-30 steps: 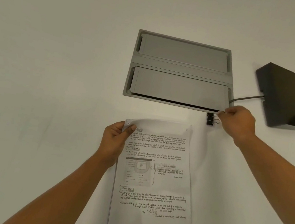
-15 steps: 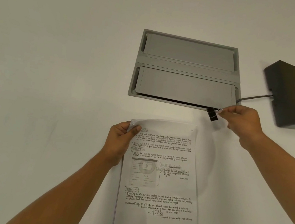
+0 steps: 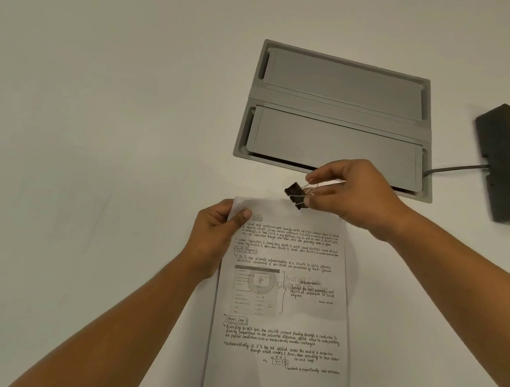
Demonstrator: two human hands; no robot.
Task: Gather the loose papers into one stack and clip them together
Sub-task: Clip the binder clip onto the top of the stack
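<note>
Right grip [image 3: 350,193] tight on binder clip [image 3: 294,194], left grip [image 3: 213,236] on corner of papers [image 3: 283,312]; clip mouth indistinct.

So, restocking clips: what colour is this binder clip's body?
The binder clip is black; head view.

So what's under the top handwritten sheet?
At the corner pinched by the left hand, another sheet edge seems to peek out below the top sheet. The rest, including how many sheets, is covered; the white table lies around it.
</note>
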